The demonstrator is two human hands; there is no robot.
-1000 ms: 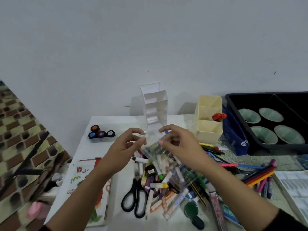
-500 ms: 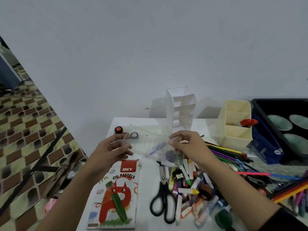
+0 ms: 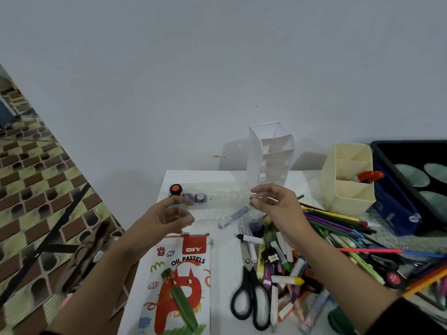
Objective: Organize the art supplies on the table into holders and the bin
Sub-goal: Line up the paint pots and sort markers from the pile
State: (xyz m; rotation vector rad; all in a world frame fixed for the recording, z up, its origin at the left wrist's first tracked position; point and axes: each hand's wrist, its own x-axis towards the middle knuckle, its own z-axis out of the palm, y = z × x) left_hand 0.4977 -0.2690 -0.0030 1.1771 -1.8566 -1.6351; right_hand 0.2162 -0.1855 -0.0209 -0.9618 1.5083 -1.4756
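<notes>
Soft, even, rather dim light with a cool grey cast comes from the right and front — the white holder [image 3: 273, 151] and the cream holder [image 3: 348, 194] throw pale, soft-edged shadows leftward onto the wall [image 3: 217, 68]. The wide lens bends the tiled floor [image 3: 36, 180] at the left edge, and everything is slightly soft — the lower corners smear, and the clear plastic bag [image 3: 225, 201] shows only faint glints.
</notes>
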